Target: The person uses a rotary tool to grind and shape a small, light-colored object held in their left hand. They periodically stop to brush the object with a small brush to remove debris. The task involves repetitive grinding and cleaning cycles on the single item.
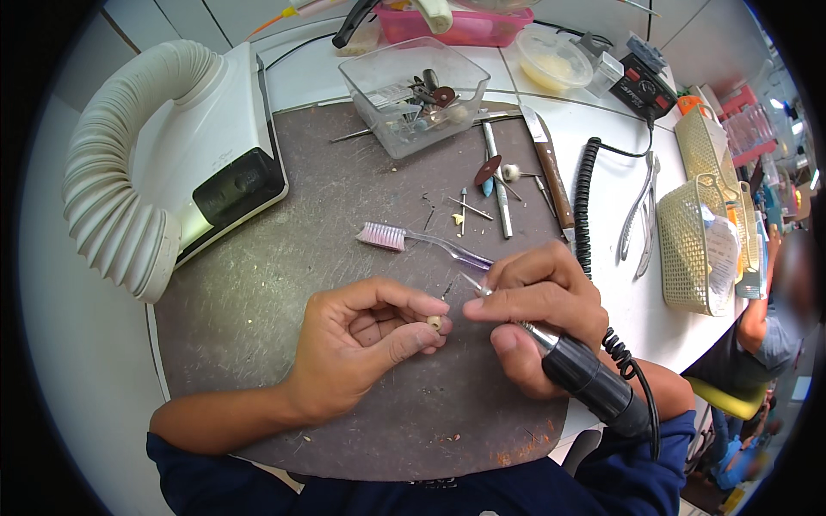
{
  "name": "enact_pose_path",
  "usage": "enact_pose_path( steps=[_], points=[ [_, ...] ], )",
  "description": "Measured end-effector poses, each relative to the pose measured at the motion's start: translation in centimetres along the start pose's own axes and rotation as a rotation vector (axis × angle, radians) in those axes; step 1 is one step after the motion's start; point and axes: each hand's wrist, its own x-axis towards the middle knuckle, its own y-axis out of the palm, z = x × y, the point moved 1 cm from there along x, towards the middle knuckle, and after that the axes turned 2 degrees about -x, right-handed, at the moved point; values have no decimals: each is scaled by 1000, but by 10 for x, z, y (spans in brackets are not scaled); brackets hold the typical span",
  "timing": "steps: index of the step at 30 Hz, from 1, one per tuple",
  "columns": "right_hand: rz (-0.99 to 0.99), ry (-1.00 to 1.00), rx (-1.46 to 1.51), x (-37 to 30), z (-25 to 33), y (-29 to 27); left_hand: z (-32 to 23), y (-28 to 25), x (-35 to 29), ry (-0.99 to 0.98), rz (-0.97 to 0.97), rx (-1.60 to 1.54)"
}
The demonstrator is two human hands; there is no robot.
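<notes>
Between thumb and fingertips, my left hand [348, 348] pinches a small cream-coloured dental crown [434, 323] over the middle of the brown board. My right hand [546, 301] grips a black and silver rotary handpiece [589, 378] like a pen. Its thin pointed bur [472, 283] aims up and left, a short gap away from the crown. A coiled black cord runs from the handpiece's side of the table. Just beyond both hands lies a toothbrush [383, 236] with pale pink bristles and a clear purple handle, partly hidden behind my right fingers.
A white suction unit [228, 133] with a ribbed hose [95, 206] stands left. Beyond the board's middle sit a clear bin [413, 129] of tools, loose burs and discs, and a wooden-handled knife [551, 172]. Pliers [638, 215] and beige baskets [688, 249] are right; a person sits farther right.
</notes>
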Motion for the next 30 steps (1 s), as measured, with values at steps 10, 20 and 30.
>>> enact_pose_path(
  steps=[10, 20, 30],
  points=[
    [-18, -135, 126, -3, -6, 12, -2, -6, 3, -104, 11, -71],
    [35, -74, 185, -5, -4, 13, -1, -8, 3, -114, 54, -125],
    [10, -30, 173, 2, 2, 13, -2, -8, 3, -137, 60, -129]
  ],
)
